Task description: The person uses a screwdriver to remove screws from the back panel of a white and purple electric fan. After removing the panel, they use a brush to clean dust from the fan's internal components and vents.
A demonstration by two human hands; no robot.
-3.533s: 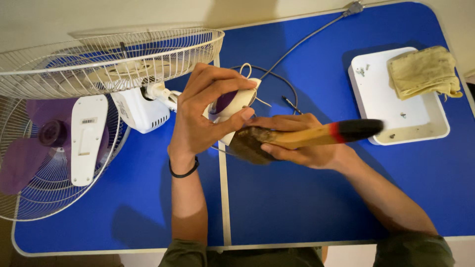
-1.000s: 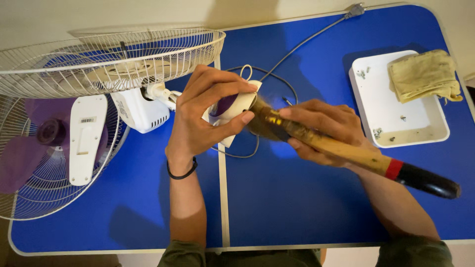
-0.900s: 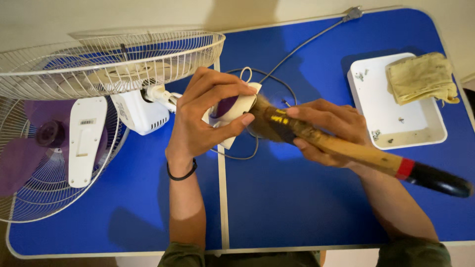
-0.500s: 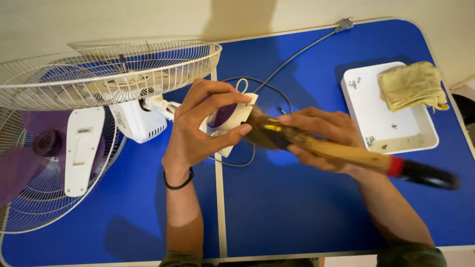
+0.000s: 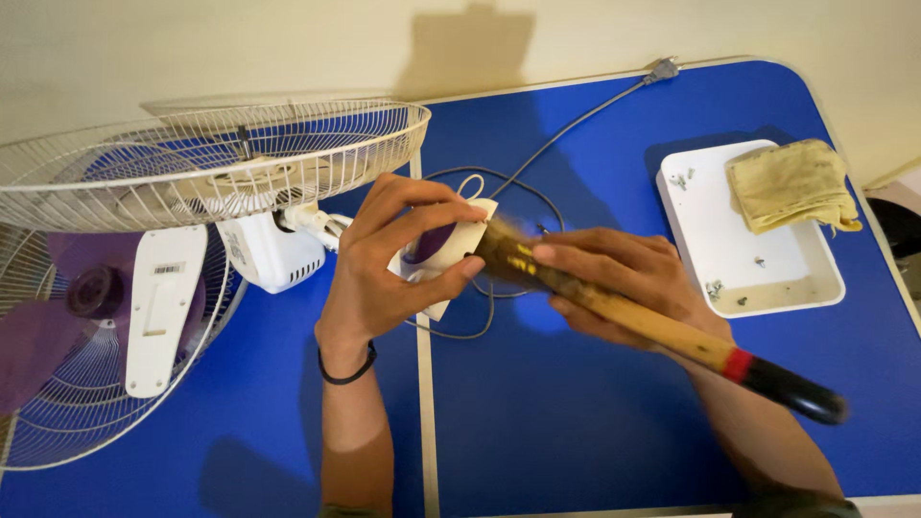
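At the middle of the blue tabletop point(image 5: 576, 422), the left hand point(image 5: 398, 264) grips one white fan part point(image 5: 451, 251); the right hand point(image 5: 624, 278) clasps one wooden-handled brush point(image 5: 652, 326) against it. Beside them lie one fan point(image 5: 144, 278), one white tray point(image 5: 767, 259) and one yellow cloth point(image 5: 789, 182).

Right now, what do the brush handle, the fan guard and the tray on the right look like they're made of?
The brush handle looks like pale bare wood, matte, with a red band and a glossy black end, perhaps paint or plastic. The fan guard is thin wire, probably metal coated white: fine radial spokes. The tray looks like smooth white plastic, with rounded corners; a yellowish cloth lies on it.
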